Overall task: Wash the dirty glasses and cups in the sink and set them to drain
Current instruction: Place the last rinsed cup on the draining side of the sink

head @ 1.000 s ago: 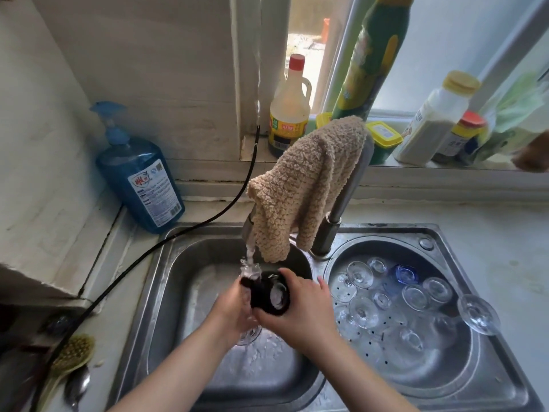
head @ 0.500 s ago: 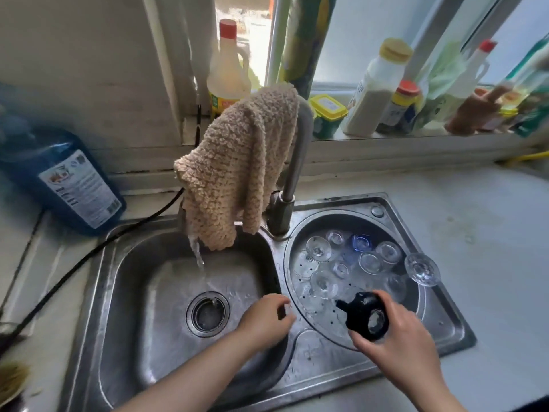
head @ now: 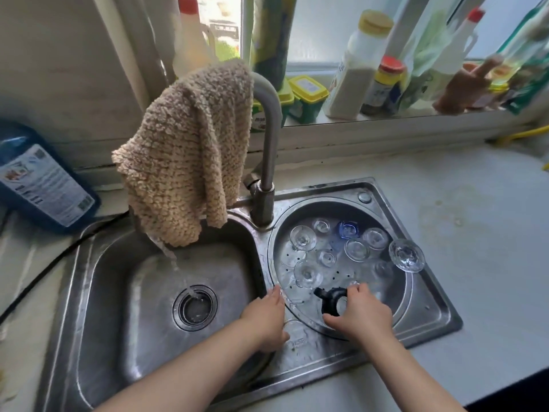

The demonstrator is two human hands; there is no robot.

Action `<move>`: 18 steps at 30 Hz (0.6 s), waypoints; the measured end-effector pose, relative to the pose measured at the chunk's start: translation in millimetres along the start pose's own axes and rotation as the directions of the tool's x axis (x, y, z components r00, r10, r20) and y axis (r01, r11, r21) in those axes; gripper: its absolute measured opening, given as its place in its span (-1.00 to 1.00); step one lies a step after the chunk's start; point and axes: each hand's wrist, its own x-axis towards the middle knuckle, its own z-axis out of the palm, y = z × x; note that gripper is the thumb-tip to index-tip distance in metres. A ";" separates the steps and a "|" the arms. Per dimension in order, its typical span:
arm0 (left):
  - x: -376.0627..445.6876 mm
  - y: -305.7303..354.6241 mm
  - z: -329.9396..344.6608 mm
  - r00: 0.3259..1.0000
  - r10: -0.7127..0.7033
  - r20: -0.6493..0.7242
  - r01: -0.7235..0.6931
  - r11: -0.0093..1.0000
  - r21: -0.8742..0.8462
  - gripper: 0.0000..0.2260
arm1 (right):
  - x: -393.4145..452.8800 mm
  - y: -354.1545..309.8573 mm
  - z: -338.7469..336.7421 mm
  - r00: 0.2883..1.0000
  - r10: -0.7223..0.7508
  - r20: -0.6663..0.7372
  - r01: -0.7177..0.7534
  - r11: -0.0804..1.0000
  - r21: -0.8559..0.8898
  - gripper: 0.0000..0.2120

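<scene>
A small black cup (head: 332, 301) with a handle or spout stub is gripped by the right hand (head: 358, 315), fingers curled over its rim and far side, and is held low over the near edge of the round perforated drain basin (head: 411, 288). The left hand (head: 266, 318) is laid on the steel ridge just to the left of that grip, fingers fairly straight; a clear rounded shape shows beneath it, but whether anything is grasped cannot be told. The cup is judged light, rigid and wet, so slippery; it is best taken by the rim and body together, as here, with the stub kept clear of neighbouring glass. Just beyond the grip, small clear glasses (head: 309, 273) are stood upside down, close together, some touching; these are judged fragile and easily knocked over, so little room is left for setting down. Further beyond, a blue glass (head: 348, 229) is seen among them, and to the right a stemmed glass (head: 406, 255) is perched across the basin rim, looking precarious. To the far left of the grip, water is run from the faucet (head: 269, 138), over which a knitted cloth (head: 187, 150) is draped, into the main sink bowl (head: 98, 292). Bottles (head: 356, 69) are ranged along the windowsill beyond.
</scene>
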 end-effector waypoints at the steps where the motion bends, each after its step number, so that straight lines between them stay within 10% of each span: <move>1: -0.6 0.0 0.5 1.000 0.001 -0.003 -0.001 1.000 0.016 -0.26 | 2.8 -1.0 1.4 1.000 -0.003 0.016 0.004 1.000 -0.028 -0.35; 18: 4.0 3.0 15.4 1.000 -0.026 -0.003 0.027 0.986 0.164 -0.26 | 39.8 -20.0 25.6 0.982 -0.055 0.183 0.079 0.989 -0.124 -0.42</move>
